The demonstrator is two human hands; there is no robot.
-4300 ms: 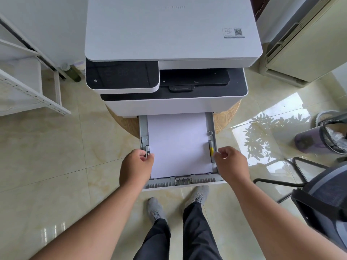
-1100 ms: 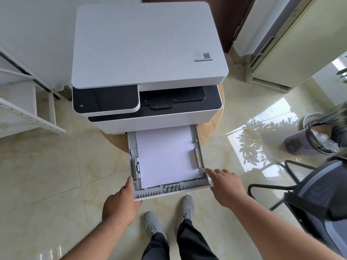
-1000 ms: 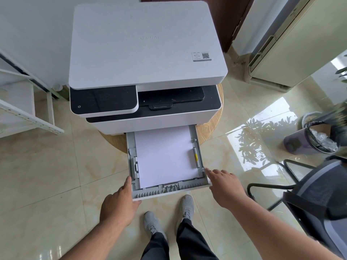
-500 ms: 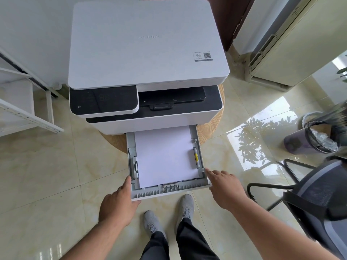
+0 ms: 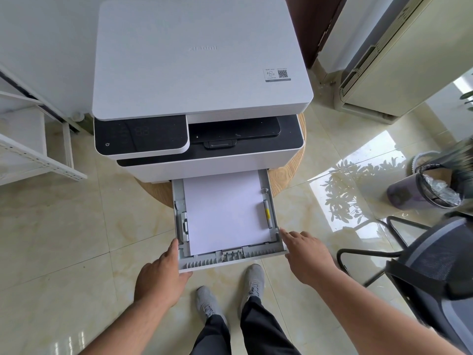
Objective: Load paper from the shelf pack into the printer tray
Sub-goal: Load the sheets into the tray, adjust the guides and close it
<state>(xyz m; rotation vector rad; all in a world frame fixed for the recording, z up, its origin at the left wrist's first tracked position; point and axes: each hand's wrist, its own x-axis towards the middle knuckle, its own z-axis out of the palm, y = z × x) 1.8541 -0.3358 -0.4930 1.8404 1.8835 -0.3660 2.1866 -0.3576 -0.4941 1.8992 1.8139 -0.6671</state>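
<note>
Flanking the pulled-out tray (image 5: 277,248) are two bare hands, one at each front corner. The left hand (image 5: 161,280) lies against the tray's left front corner, its thumb along the side wall and its fingers (image 5: 185,275) curling under the front lip; how far they close beneath it cannot be told. The right hand (image 5: 308,254) sits at the right front corner with fingers stretched out and slightly spread, the fingertips (image 5: 282,231) touching or just short of the tray's right wall, which one cannot be told. Neither hand grips anything that can be seen.

Between the two hands, just beyond the fingertips, a white stack of paper (image 5: 225,211) lies flat in the tray, its near edge close to the front wall. A grey guide (image 5: 184,224) stands at the paper's left edge, ahead of the left thumb, and a guide with a yellow mark (image 5: 267,215) at its right edge, ahead of the right fingertips. The tray's far end runs under the printer (image 5: 199,73), which rests on a round wooden table (image 5: 284,179). Left of the left hand, well apart, stands a white shelf (image 5: 38,160). Right of the right hand are a chair (image 5: 435,265) and, farther off, a bin (image 5: 432,188). Below the hands, two grey shoes (image 5: 252,279) stand on the tile floor (image 5: 64,239).
</note>
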